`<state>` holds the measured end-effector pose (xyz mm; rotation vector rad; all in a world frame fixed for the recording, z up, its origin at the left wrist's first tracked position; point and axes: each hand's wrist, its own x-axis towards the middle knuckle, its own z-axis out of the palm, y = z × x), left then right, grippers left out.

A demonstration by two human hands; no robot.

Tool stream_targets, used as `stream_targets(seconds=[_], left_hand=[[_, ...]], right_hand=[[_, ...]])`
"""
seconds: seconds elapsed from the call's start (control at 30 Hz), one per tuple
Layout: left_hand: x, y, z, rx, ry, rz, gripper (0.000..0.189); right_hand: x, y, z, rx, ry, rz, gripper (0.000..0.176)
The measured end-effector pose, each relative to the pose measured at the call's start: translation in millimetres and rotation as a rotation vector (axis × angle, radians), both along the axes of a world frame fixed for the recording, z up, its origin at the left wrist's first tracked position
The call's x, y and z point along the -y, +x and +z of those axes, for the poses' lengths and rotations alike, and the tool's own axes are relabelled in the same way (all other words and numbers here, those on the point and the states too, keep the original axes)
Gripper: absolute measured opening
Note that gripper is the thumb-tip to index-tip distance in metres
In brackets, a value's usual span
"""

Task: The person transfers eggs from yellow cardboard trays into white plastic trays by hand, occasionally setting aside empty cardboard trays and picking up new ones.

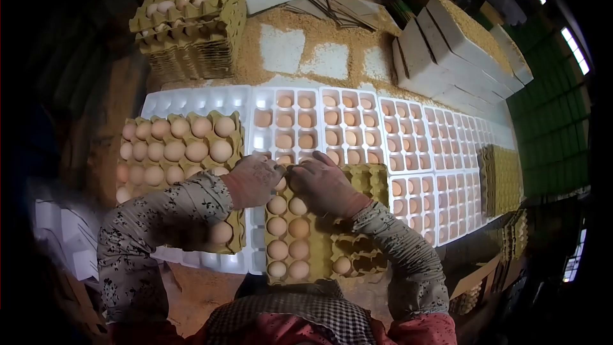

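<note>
Brown eggs (pixel 299 228) stand in the left columns of a yellowish pulp egg tray (pixel 319 267) in front of me. Its right side shows bare cups and a lone egg (pixel 342 265). My left hand (pixel 255 181) is closed, fingers curled at the tray's far left corner beside an egg (pixel 281 184). Close by, my right hand (pixel 324 184) is bent over the same tray's far edge, also closed. The fingers hide whatever either hand grips. Just beyond them lies a white compartment tray (pixel 263 137), partly filled with eggs.
On the left, another pulp tray of eggs (pixel 174 151) rests over white trays. Filled white trays (pixel 406 135) extend right. Stacked pulp trays (pixel 191 38) rise at the back left, white foam blocks (pixel 440 51) at the back right. More pulp trays (pixel 501 179) stand right.
</note>
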<state>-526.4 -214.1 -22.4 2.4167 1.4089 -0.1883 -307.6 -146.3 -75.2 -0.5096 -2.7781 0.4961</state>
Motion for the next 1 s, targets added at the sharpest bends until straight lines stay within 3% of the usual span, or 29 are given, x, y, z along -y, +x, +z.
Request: stream_targets(seconds=[0.03,0.07,0.2,0.3,0.37,0.4,0.43,0.5,0.53,0.57,0.6,0.63,0.67,0.7,0.73,0.83,0.9,1.0], left_hand=[[1,5,-2,-0.068,0.007,-0.025,0.052],[6,1,-22,-0.027,0.272,-0.097,0.047],[-1,26,-22,-0.328,0.184,-0.119,0.043],[-4,29,-13,-0.267,-0.014,0.026,0.041],[3,17,-5,0.014,0.13,0.124,0.036],[6,13,11,0.263,0.089,0.263,0.032],[11,10,23,0.251,0.091,0.267,0.032],[20,4,38,1.095,-0.593,0.9,0.036],[12,-5,22,1.152,-0.621,0.661,0.037],[18,-8,4,1.15,-0.61,0.661,0.037],[30,8,11,0.598,-0.291,0.436,0.038],[39,22,14,0.045,0.019,0.204,0.039],[44,34,12,0.038,0.027,0.207,0.039],[49,45,8,-0.139,0.002,0.106,0.038],[51,50,4,-0.315,-0.023,0.005,0.038],[45,44,-12,-0.228,0.03,0.003,0.04],[39,41,-10,-0.239,0.017,-0.019,0.038],[34,31,28,-0.098,-0.097,0.066,0.04]], right_hand=[[0,3,14,-0.065,-0.147,-0.07,0.053],[4,9,39,-0.189,-0.579,-0.165,0.054],[14,26,43,-0.115,-0.464,-0.133,0.048],[37,6,33,0.37,-0.22,-0.046,0.05],[27,11,43,0.454,-0.244,-0.027,0.053],[22,24,44,0.215,-0.426,-0.054,0.051],[19,33,44,-0.028,-0.604,-0.079,0.05],[23,43,47,-0.039,-0.551,-0.057,0.049],[27,48,49,-0.039,-0.498,-0.042,0.049],[30,52,54,-0.042,-0.438,-0.027,0.049],[45,43,79,0.191,-0.313,0.017,0.048],[60,35,70,0.294,-0.134,0.032,0.045],[74,26,35,0.318,0.041,0.025,0.046],[83,18,5,0.341,0.214,0.017,0.047],[88,15,4,0.336,0.221,0.018,0.047],[83,8,24,0.476,0.253,0.032,0.047],[60,25,64,0.417,-0.259,0.106,0.045],[22,37,60,0.084,-0.436,-0.043,0.044]])
